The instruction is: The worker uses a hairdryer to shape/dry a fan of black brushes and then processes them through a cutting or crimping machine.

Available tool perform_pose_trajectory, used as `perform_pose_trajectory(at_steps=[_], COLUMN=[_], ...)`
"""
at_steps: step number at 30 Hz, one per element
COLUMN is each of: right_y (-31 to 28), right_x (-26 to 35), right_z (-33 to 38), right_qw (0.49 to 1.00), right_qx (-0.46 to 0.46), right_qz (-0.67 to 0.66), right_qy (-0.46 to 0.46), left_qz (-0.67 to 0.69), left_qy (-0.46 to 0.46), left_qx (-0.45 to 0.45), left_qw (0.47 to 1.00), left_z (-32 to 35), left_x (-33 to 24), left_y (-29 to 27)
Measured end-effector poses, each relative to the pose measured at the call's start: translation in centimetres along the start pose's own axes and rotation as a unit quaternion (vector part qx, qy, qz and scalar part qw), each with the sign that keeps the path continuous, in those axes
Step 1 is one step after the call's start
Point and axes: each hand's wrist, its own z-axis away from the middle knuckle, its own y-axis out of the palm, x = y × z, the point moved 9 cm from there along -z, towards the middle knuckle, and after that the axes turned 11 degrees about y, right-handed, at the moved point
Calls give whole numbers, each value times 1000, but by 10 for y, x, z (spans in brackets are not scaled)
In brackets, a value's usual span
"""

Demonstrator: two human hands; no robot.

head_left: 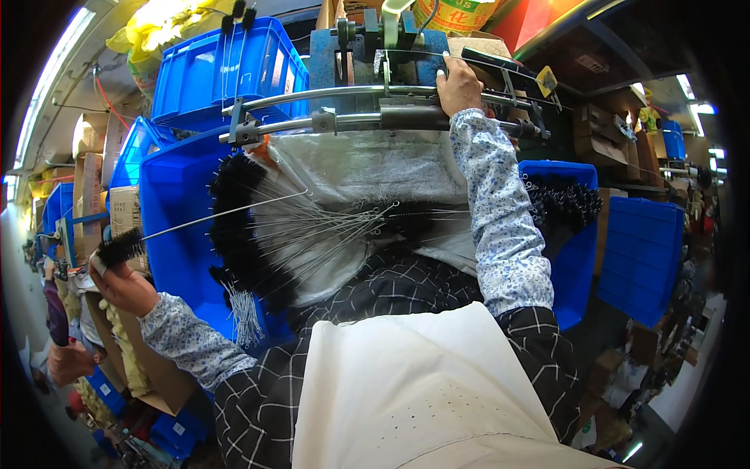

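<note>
My left hand (125, 288), out at the left, is closed around the black bristle head of a wire-handled bottle brush (123, 247). Its thin handle slants up to the right, over the other brushes. My right hand (459, 84) is at the machine's metal rails (351, 94), fingertips bent by a thin wire; what they pinch is too small to make out. Across my lap fans a heap of similar brushes (238, 211), black heads to the left and looped wire ends in the middle. They rest on a pale plastic sheet (375, 168).
Blue bins stand at my left (176, 211) and right (564, 293); the right one holds more black brushes (566, 202). Another blue crate (203, 86) is behind the left end of the rails. At far left, another person's hand (70, 361) shows beside a cardboard box (160, 375).
</note>
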Motion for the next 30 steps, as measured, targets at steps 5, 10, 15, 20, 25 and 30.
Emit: perform_pose_trajectory(at_steps=[5, 10, 15, 20, 25, 30], right_y=[2, 9, 15, 15, 3, -5], right_x=[13, 35, 69, 63, 30, -18], right_z=[3, 8, 18, 17, 8, -11], right_qw=[1000, 1000, 1000, 999, 998, 998], right_qx=[9, 25, 3, 5, 17, 18], right_qz=[10, 14, 24, 32, 55, 63], right_qy=[13, 13, 1, -8, 3, -9], left_qz=[6, 14, -126, 120, 114, -25], left_qy=[7, -5, 21, -75, -99, -48], left_qx=[-46, -27, 33, -5, 20, 34], left_qw=[999, 1000, 991, 990, 988, 998], left_z=[1, 13, 32, 55, 61, 57], left_x=[-6, 3, -8, 5, 7, 22], left_y=[-23, -10, 34, 68, 71, 55])
